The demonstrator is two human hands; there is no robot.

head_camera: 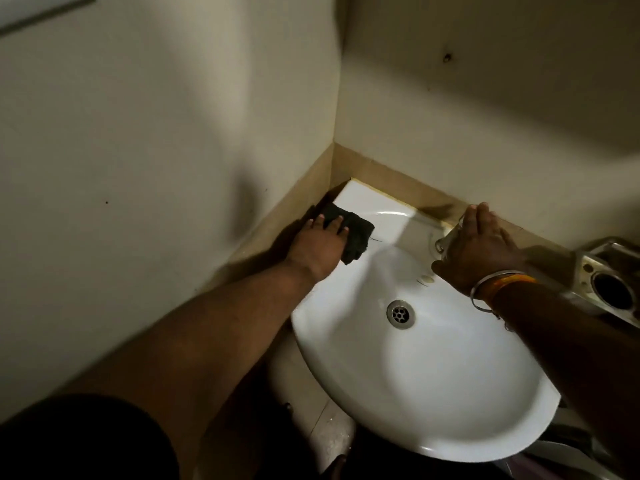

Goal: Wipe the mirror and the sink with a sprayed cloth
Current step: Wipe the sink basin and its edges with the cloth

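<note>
L hand [317,245] lay flat, palm down, fingers spread, pressing a dark cloth [349,233] onto the back-left corner of the white sink [433,393]. Cloth sat under & just beyond the fingertips, bunched, w/ its far end poking out toward the basin side and a loose thread trailing off the edge. It wasn't pinched, just held down by an open, flattened hand. That corner of the sink butted against the beige tile strip [304,199] where the two walls [156,133] met.

R hand [479,242] was over the rear rim of the sink, on the tap [445,239]; fingers extended, mostly straight, draped over the metal. Only a bit of chrome showed below the palm, so couldn't tell if the hand actually gripped it or merely rested on it. R wrist carried a metal bangle [485,289] & an orange thread band [509,284].

Cloth & L hand were well apart from the R hand, w/ the sink's back ledge between them. Drain [400,313] sat mid-basin, nearer the R forearm, uncovered. A steel fixture w/ a round hole [609,289] sat at the far right edge beside the sink. Mirror [41,12]: only a sliver of a framed edge showed top-left, blurry. Light was dim overall.
</note>
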